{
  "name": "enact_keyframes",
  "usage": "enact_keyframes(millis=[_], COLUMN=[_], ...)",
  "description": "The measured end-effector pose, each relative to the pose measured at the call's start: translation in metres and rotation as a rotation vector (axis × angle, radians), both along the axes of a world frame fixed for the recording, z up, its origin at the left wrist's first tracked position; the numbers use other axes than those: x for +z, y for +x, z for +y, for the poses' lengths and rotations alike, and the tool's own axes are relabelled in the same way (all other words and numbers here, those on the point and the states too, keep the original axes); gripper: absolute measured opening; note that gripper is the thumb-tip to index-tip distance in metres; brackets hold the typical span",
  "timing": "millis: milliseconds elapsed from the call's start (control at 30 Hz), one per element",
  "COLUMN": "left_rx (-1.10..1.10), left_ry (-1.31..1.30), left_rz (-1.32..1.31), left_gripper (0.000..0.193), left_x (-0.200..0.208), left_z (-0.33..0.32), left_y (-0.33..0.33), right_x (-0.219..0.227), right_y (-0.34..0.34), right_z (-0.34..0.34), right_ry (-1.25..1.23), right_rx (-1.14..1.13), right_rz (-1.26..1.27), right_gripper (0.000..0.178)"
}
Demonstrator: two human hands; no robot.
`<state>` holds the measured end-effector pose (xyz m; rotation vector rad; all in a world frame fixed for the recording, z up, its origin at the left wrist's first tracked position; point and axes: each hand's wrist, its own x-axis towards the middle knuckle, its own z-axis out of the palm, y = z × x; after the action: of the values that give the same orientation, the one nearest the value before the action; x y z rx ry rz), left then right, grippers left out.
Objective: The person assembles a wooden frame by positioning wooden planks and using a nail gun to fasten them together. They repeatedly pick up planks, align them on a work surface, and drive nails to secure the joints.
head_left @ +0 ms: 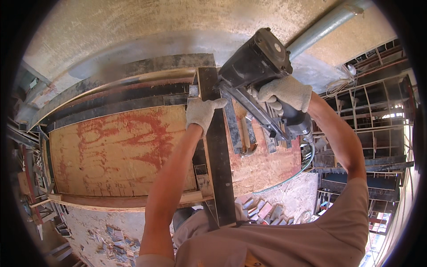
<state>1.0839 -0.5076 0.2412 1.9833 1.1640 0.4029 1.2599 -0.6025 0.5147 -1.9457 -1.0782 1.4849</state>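
My right hand point(287, 94), in a pale work glove, is wrapped round the handle of a black nail gun point(255, 60). The gun is tilted, its nose at the far end of a long dark plank point(219, 164). This plank runs from the far side toward my body across a plywood panel point(118, 153) stained red. My left hand point(200, 115), also gloved, grips the plank's left side near that far end, the thumb lying over its top. A thin hose point(289, 178) trails from the gun's handle end.
On the plywood right of the plank lie short dark strips point(232, 124) and what looks like a hammer point(250, 150). Dark battens point(120, 107) line the panel's far edge. Wood offcuts point(267, 212) litter the floor. Stacked frames point(364, 107) stand at right; a pipe point(329, 31) is beyond.
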Motion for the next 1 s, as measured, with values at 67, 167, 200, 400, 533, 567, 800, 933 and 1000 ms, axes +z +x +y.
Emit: enact_keyframes(millis=[67,167,200,400,533,567,800,933,1000], left_rx=[0.036,0.055,0.058,0.076,0.172,0.184,0.033,0.417,0.723], left_ry=[-0.061,-0.121,-0.136,-0.236,-0.414,-0.335,0.023,-0.836,-0.222], left_rz=[-0.017,-0.077,-0.101,-0.134,-0.424,-0.411,-0.381,-0.441,-0.347], left_gripper=[0.039,0.04,0.041,0.061,0.068,0.071,0.049,0.061,0.049], left_x=[0.004,0.017,0.023,0.032,0.058,0.053,0.003,0.001,-0.084], left_z=[0.0,-0.005,-0.007,-0.004,-0.01,-0.007,-0.075,-0.166,-0.218], left_y=[0.001,0.004,0.004,0.002,-0.009,-0.011,-0.104,-0.33,-0.458], right_x=[0.008,-0.004,-0.006,0.005,-0.048,-0.065,-0.232,-0.313,-0.343], right_y=[0.005,0.018,0.014,0.006,0.02,0.017,-0.093,-0.221,-0.3], right_z=[0.003,0.006,0.009,-0.014,-0.108,-0.131,-0.217,-0.225,-0.223], right_ry=[0.012,0.048,0.057,-0.011,0.023,0.028,-0.088,-0.193,-0.239], right_rx=[0.029,0.048,0.029,-0.149,-0.218,-0.238,-0.23,-0.083,0.062], right_rz=[0.023,-0.023,-0.054,-0.055,-0.111,-0.086,-0.072,-0.047,-0.03], right_gripper=[0.011,0.01,0.009,0.01,0.028,0.028,0.027,0.027,0.026])
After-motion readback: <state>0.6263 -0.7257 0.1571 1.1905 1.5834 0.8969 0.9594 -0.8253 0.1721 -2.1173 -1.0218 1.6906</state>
